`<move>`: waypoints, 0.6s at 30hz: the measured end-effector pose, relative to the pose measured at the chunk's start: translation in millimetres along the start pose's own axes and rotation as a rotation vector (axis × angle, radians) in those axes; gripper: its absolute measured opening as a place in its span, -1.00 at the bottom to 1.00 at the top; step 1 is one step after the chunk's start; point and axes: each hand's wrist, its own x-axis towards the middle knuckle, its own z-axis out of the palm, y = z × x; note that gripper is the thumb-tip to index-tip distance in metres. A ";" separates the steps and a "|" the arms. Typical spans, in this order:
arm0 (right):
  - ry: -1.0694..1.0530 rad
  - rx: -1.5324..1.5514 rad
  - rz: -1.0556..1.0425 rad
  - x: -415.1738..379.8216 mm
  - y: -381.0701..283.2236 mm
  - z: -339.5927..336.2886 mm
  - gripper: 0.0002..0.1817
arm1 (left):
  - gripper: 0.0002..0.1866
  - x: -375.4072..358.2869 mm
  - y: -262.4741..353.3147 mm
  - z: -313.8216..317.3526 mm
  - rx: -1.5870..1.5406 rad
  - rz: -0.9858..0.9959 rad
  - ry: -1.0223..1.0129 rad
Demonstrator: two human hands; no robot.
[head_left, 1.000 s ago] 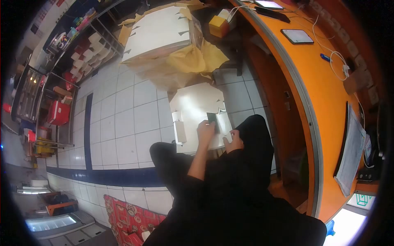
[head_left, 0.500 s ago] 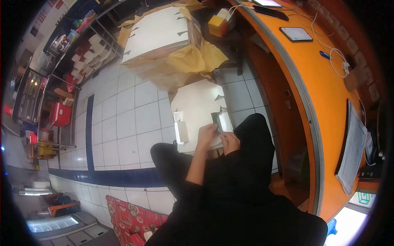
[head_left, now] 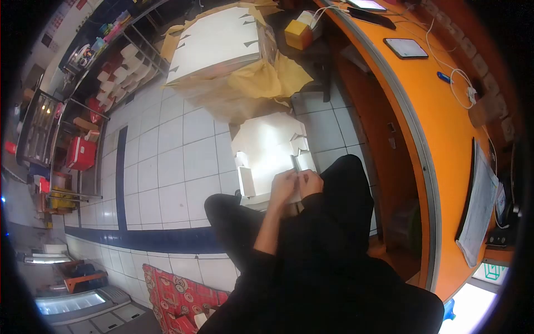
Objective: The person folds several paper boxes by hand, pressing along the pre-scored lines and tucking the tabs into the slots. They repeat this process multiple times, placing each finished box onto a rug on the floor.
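A partly folded white cardboard box (head_left: 267,150) lies in front of my crossed legs. Its left side flap (head_left: 246,181) stands raised, and so does the right side flap (head_left: 305,161). My left hand (head_left: 283,186) is closed on the inner side of that right flap, near its close end. Right beside it, my right hand (head_left: 310,182) has its fingers curled round the same flap from the outer side. The fingertips of both hands nearly meet, and the cardboard between them is partly hidden.
A stack of flat white cardboard blanks (head_left: 217,42) stands ahead on torn brown wrapping paper (head_left: 256,83). An orange counter (head_left: 411,100) runs along the right, with a phone (head_left: 406,48) on it. A red patterned cloth (head_left: 181,298) lies at lower left.
Both hands have come slightly nearer my body along the right flap. The left hand's fingers have drawn back from the flap's dark inner gap, which now looks narrower.
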 end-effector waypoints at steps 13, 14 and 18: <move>-0.124 -0.062 -0.001 5.4 3.6 -27.9 -0.77 | -0.42 -42.1 -15.3 -141.3 -0.199 -0.330 0.158; -0.065 0.022 -0.025 3.0 0.1 -32.3 -0.78 | -0.33 -39.8 -26.9 -137.6 -0.570 -0.400 0.004; 0.073 -0.088 -0.058 6.7 5.7 -39.8 -0.80 | -0.17 -32.8 -1.2 -125.1 -0.691 -0.358 -0.120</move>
